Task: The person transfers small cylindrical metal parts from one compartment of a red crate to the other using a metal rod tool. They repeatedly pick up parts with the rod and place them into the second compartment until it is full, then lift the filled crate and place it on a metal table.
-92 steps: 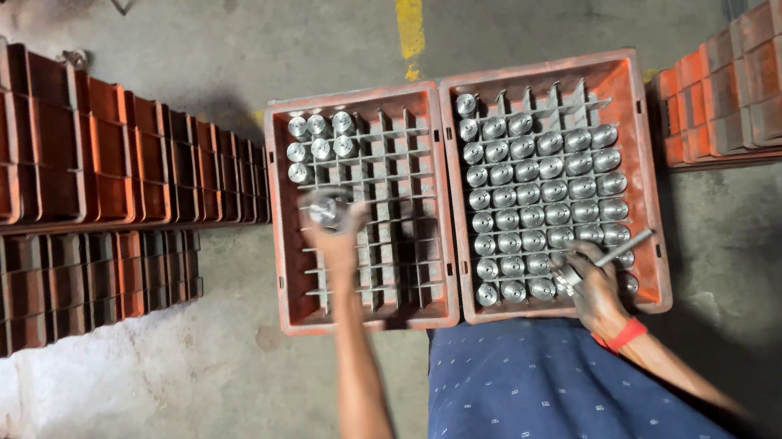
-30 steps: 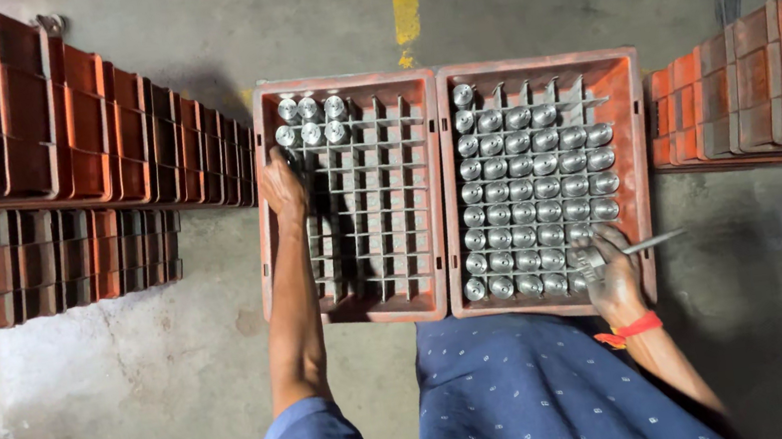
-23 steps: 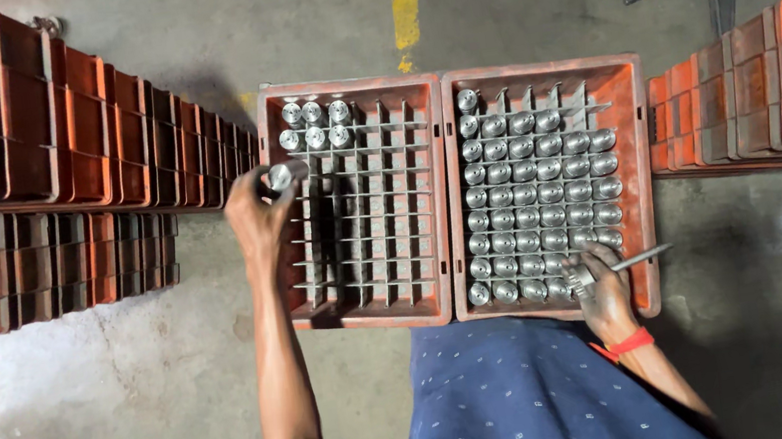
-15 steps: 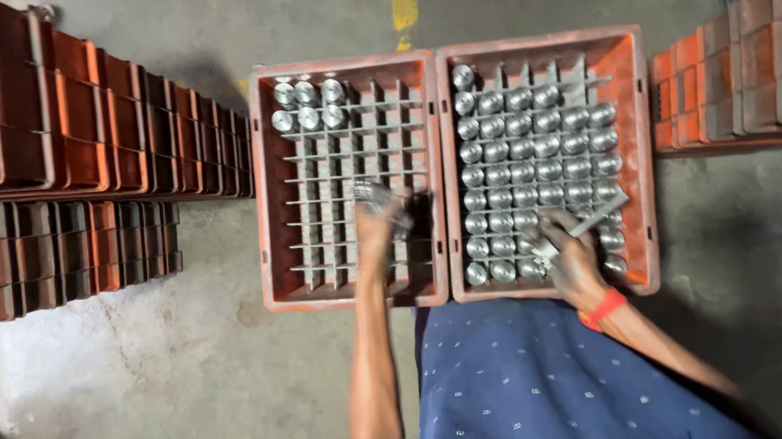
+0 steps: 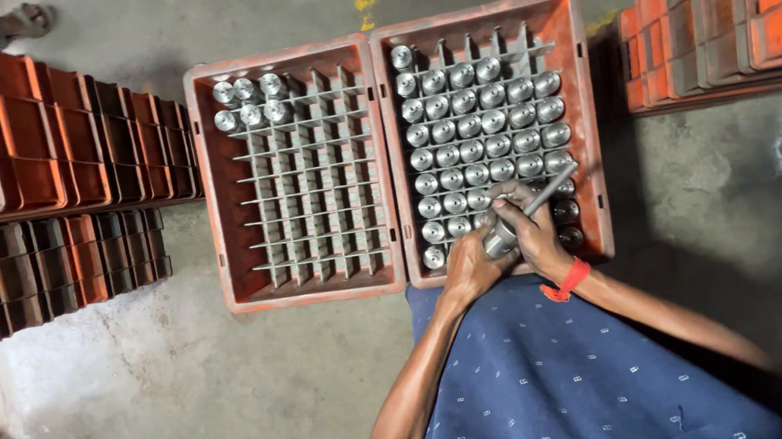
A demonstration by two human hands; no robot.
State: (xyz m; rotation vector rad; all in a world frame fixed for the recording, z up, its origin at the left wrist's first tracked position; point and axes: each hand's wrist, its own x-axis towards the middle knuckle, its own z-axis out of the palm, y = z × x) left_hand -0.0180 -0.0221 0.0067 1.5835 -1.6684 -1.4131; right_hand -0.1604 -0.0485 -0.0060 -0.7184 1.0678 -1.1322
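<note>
Orange crate (image 5: pixel 475 17) on the right is nearly full of metal cylinders; left crate (image 5: pixel 214 172) holds only six in its far corner, most slots unfilled. Left hand (image 5: pixel 468 270) closes its grip on one cylinder (image 5: pixel 499 237) at the full crate's near edge; right hand (image 5: pixel 534 231) grips a thin metal rod (image 5: pixel 549 194) against it.

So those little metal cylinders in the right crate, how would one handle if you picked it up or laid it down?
Probably heavy for its size: each metal cylinder looks like solid machined steel. The shiny surface suggests it may be slippery in a loose grip. Being round, it would likely roll if laid on its side; the grid dividers of the right crate keep them standing upright.
</note>
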